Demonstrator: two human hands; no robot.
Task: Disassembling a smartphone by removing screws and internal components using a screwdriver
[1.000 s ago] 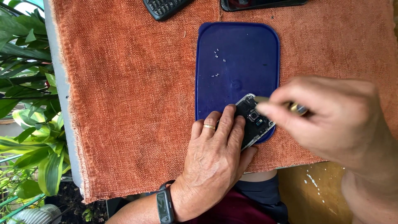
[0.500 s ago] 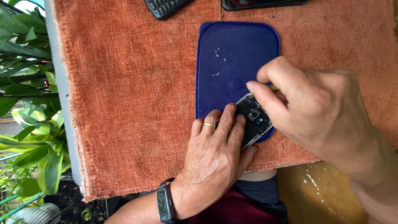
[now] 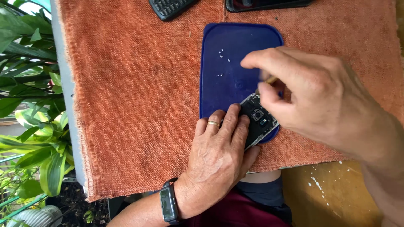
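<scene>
Right hand [image 3: 320, 101] has lifted slightly, fingers pinching a small tool above the phone [image 3: 259, 120]; left hand [image 3: 219, 155] presses it.

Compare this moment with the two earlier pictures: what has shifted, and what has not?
The right hand has shifted a little up and away from the opened dark phone body; its fingers keep pinching a thin brass-coloured tool above the phone's upper end. The left hand still presses the phone onto the dark blue plastic lid. The small pale specks on the lid lie unchanged.
</scene>
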